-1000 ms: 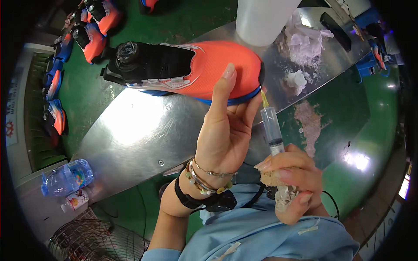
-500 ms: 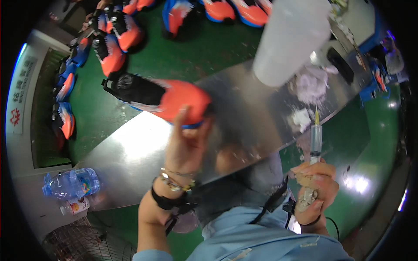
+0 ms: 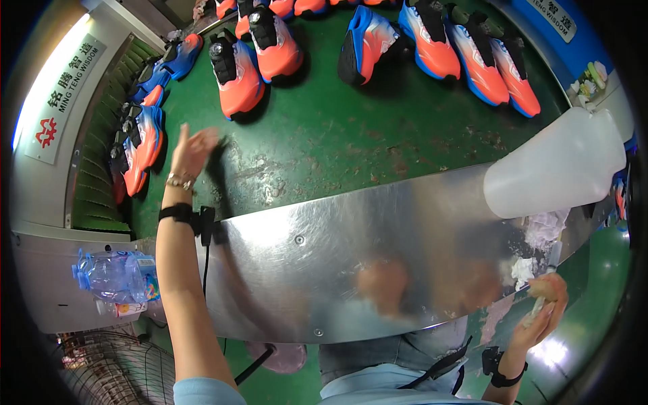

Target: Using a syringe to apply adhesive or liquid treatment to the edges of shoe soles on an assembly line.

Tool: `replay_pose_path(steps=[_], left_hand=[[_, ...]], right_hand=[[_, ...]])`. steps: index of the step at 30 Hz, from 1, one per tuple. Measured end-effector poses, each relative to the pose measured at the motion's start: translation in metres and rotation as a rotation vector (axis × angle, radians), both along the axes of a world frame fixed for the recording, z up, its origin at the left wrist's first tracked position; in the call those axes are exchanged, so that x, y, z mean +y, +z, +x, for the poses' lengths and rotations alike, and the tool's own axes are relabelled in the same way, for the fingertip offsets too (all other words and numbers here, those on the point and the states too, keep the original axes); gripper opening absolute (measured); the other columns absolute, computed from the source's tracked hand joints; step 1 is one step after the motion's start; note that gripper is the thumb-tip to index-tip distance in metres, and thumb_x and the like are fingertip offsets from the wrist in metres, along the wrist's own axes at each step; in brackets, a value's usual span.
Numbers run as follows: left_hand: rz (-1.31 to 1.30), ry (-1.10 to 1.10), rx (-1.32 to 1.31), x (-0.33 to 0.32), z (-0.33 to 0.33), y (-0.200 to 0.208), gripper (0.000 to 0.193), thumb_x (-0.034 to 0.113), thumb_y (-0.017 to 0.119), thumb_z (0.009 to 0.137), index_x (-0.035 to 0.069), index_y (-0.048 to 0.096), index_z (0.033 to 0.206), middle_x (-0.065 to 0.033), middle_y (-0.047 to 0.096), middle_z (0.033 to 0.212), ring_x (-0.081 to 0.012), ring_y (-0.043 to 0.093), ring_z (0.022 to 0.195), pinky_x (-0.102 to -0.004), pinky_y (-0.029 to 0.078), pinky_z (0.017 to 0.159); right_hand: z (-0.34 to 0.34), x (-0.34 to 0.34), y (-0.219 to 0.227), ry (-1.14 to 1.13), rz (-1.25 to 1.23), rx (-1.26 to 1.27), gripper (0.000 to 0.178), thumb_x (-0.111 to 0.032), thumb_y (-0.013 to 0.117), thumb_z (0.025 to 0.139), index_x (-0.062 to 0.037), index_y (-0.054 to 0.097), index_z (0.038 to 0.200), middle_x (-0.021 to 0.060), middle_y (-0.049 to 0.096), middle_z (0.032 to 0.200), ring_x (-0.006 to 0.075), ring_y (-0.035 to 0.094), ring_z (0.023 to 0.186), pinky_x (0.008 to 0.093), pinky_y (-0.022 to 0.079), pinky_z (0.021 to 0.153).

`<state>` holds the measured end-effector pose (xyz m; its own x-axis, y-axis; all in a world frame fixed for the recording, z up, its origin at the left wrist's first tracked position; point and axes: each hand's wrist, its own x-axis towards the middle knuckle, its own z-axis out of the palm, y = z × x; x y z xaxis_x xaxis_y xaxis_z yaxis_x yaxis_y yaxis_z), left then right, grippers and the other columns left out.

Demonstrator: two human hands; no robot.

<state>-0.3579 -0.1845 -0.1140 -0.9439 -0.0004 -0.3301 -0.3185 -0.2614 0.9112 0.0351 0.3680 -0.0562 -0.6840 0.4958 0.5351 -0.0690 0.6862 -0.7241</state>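
Observation:
My left hand (image 3: 192,150) is stretched out over the green belt (image 3: 351,142) with its fingers apart and nothing in it. It hovers between a row of orange-and-blue shoes (image 3: 138,145) at the left edge and an orange shoe with a black collar (image 3: 237,75) further back. My right hand (image 3: 545,307) is low at the right, past the end of the shiny metal plate (image 3: 351,263), and is closed around a syringe (image 3: 550,266) that points up.
More orange-and-blue shoes (image 3: 472,57) stand along the back of the belt. A large white plastic bottle (image 3: 557,165) lies at the plate's right end, with white residue (image 3: 523,270) beside it. A crushed water bottle (image 3: 111,277) sits at the lower left above a wire fan guard (image 3: 101,368).
My left hand held an orange shoe over the plate; it has since reached out left over the belt and is now empty. The right hand with the syringe has dropped lower right.

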Motion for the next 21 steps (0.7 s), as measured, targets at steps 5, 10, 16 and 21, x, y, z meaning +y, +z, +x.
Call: replay_pose_path(steps=[5,10,16,21], left_hand=[[0.301,-0.023,-0.205,0.127,-0.034,0.006,0.074,0.045,0.058,0.08,-0.003,0.031,0.129,-0.0175,0.044,0.125,-0.027,0.047,0.113,-0.0396,0.042,0.094],[0.011,0.314,0.205,0.111,-0.054,-0.017,0.061,0.034,0.07,0.074,-0.001,0.044,0.118,-0.0129,0.049,0.119,-0.0257,0.051,0.107,-0.0418,0.05,0.084],[0.059,0.047,0.123,0.14,0.097,0.022,0.045,0.027,0.054,0.087,0.001,0.042,0.122,-0.011,0.048,0.123,-0.0231,0.048,0.112,-0.0357,0.044,0.093],[0.177,0.113,-0.177,0.147,0.309,0.068,0.045,0.029,0.05,0.089,0.003,0.04,0.125,-0.0102,0.05,0.121,-0.0206,0.053,0.106,-0.0266,0.047,0.087]], right_hand=[[-0.008,0.025,-0.012,-0.146,-0.21,0.006,0.043,-0.029,0.031,0.09,0.0072,0.047,0.108,0.0172,0.053,0.099,0.0224,0.056,0.082,0.0319,0.043,0.078],[0.005,0.042,-0.019,-0.004,-0.28,-0.063,0.037,-0.023,0.032,0.091,0.0059,0.047,0.108,0.0148,0.053,0.099,0.0213,0.057,0.079,0.0316,0.046,0.074],[0.028,0.042,-0.011,0.034,-0.485,0.045,0.038,-0.026,0.033,0.091,0.0042,0.049,0.108,0.014,0.053,0.1,0.02,0.058,0.078,0.0304,0.049,0.069],[0.032,0.053,-0.011,0.165,-0.478,0.101,0.038,-0.028,0.036,0.09,0.0033,0.047,0.11,0.0117,0.056,0.096,0.0186,0.057,0.08,0.0311,0.046,0.077]])
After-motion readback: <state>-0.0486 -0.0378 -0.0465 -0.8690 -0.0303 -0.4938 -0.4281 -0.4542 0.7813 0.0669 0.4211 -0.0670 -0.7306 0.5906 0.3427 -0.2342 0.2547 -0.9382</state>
